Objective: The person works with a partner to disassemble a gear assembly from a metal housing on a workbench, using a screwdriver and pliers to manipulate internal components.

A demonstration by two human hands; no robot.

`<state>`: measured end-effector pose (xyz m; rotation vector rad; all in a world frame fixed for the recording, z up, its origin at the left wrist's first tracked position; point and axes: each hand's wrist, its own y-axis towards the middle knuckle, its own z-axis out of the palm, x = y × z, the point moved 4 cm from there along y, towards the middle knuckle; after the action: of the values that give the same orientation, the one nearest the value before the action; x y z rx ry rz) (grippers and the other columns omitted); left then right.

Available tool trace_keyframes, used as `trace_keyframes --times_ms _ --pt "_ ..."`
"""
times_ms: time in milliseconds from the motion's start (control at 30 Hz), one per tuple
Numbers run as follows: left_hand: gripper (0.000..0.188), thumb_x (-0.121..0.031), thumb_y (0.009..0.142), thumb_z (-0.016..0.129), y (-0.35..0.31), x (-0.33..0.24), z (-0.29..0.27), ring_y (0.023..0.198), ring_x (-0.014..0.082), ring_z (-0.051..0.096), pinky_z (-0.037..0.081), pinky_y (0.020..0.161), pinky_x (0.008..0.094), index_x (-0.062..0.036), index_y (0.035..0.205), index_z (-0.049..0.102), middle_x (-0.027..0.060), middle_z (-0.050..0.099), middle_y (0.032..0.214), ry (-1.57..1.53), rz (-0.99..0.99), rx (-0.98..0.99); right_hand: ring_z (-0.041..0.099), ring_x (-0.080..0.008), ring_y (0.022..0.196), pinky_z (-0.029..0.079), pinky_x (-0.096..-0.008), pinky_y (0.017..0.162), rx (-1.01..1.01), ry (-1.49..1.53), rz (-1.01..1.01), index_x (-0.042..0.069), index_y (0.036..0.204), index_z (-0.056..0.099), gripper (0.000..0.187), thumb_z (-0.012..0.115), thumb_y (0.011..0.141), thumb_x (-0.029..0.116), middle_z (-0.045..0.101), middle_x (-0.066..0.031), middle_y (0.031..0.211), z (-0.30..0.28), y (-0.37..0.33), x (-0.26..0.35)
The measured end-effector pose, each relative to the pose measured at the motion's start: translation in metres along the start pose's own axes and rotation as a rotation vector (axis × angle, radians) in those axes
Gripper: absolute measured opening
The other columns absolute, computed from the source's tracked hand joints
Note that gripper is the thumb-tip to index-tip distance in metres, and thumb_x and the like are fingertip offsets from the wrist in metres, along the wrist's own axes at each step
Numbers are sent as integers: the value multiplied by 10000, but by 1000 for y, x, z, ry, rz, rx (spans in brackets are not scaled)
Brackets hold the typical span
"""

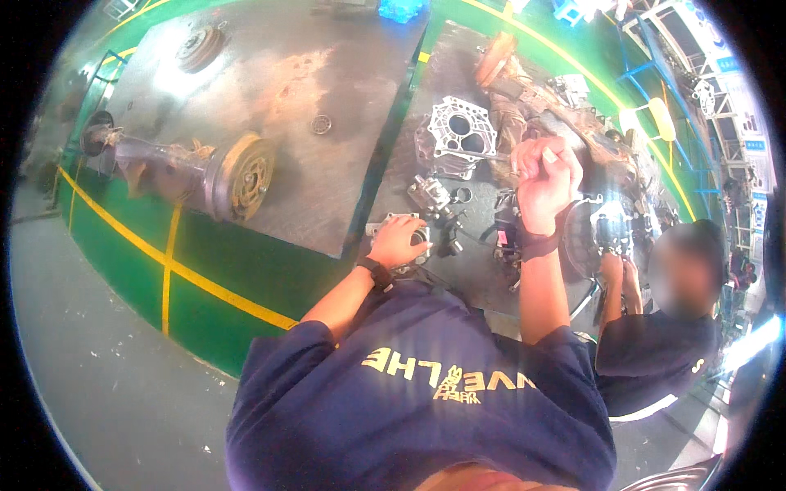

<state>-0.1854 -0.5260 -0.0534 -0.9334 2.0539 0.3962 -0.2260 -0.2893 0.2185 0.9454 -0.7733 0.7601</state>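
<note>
My left hand rests at the near edge of the bench on a small cast metal part, its fingers and thumb curled around a round opening. My right hand is raised over the bench with its fingers closed. A thin dark rod-like shape seems to run from it to the left, but I cannot make out what it grips. Left of it stands a silver gearbox housing with a large round hole. Between my hands lie a smaller silver casting, a metal ring and a dark bracket-like part.
A person at my right works with both hands on a large round assembly. A rusty axle lies at the back. On the left table sit a drum-ended axle, a round drum and a small ring.
</note>
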Motion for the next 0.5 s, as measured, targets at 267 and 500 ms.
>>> trace_keyframes --times_ms 267,500 --pt "486 -438 871 788 5 -9 8 1275 335 585 418 1113 480 -91 1204 716 123 690 1273 97 -29 -29 432 -153 593 415 -337 585 71 -35 1 -15 823 544 166 538 947 95 479 -63 665 9 -1 2" --pt "517 -472 839 806 5 -15 17 1298 308 538 412 1080 525 -115 1201 717 100 675 1270 196 -11 -61 443 -134 581 416 -321 570 -27 -67 144 -44 890 605 177 552 964 107 505 -48 679 8 52 -15"
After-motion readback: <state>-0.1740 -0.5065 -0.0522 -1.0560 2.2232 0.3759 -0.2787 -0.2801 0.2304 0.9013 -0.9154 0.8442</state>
